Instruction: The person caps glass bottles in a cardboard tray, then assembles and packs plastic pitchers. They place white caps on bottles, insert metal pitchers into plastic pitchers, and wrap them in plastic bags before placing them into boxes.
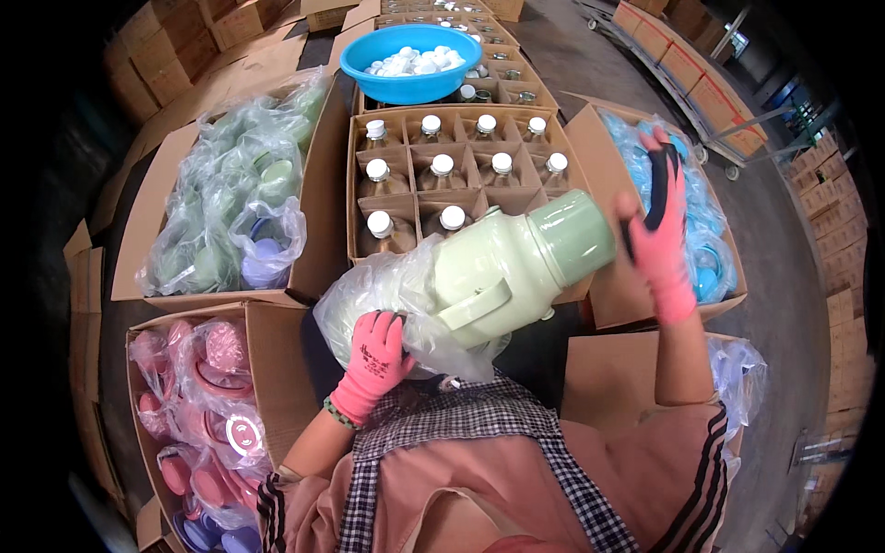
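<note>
A pale green thermos flask (484, 267) lies tilted across my lap, its darker green lid (576, 240) pointing up to the right. Its lower end is inside a clear plastic bag (369, 290). My left hand (369, 359), in a pink glove, grips the bag near the flask's handle, fingers closed on the plastic. My right hand (662, 230), in a pink glove with dark fingers, is raised just right of the lid, apart from it. Its fingers are stretched out and slightly blurred, with nothing in them.
Ahead stands a divided carton (417, 205) of silvery bottles with white caps. Behind it, a blue basin (369, 85) holds white caps. Cartons of bagged green (198, 212), pink (217, 419) and blue (705, 221) parts surround me. A trolley (664, 78) carries boxes at far right.
</note>
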{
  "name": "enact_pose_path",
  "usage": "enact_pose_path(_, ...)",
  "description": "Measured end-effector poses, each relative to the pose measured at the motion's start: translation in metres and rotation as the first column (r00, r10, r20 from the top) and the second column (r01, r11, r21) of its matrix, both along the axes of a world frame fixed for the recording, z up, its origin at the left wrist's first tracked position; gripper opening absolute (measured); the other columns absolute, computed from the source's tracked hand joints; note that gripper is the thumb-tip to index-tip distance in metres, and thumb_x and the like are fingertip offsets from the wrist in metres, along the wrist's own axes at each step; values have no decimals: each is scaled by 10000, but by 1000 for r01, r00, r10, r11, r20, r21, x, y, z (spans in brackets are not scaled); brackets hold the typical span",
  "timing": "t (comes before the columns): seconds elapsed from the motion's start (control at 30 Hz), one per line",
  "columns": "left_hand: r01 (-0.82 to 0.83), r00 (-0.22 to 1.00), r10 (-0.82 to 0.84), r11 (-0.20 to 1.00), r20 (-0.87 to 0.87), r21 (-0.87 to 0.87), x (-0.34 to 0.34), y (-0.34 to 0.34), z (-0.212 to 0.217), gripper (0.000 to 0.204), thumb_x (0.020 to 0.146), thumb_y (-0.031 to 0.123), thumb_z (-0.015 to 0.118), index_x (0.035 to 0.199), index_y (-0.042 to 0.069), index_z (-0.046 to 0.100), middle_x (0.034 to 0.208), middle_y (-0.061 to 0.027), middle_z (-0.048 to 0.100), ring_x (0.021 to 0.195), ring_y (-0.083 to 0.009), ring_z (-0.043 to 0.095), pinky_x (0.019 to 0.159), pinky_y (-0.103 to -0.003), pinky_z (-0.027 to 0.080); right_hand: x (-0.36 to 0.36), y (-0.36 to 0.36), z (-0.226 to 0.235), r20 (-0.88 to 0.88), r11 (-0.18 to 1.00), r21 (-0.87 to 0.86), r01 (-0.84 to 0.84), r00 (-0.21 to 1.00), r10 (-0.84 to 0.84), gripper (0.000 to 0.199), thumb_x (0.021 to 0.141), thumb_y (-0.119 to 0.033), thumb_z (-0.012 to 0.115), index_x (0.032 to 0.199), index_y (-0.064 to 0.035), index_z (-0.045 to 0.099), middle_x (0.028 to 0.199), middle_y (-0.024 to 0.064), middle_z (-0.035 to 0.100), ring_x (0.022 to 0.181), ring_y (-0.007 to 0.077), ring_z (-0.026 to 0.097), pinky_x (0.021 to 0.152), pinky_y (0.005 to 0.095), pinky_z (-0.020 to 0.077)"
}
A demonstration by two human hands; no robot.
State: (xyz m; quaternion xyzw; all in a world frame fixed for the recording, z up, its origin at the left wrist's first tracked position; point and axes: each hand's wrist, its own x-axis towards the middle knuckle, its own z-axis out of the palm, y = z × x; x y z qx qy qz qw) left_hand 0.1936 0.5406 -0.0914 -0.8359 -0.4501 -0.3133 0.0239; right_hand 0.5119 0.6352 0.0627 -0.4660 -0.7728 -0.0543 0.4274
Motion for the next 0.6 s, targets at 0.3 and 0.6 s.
enact_pose_path(0.3,-24,994,33,996,105,-86,5,12,-14,587,517,122,670,1038,-30,449,996,-187,486,893,-341,475,794,-417,386,15,2,-39,-467,344,-837,-426,884,-40,590,861,-515,332,1138,-16,479,1099,69,505,1022,136,456,885,261,350)
enact_pose_path(0.6,-71,993,82,988,80,-136,10,15,-11,644,518,101,695,1080,-36,411,1023,-202,483,918,-357,471,827,-413,379,34,-9,-38,-467,423,-798,-430,884,19,715,810,-582,363,1243,-13,338,1227,94,403,1093,164,396,932,277,299)
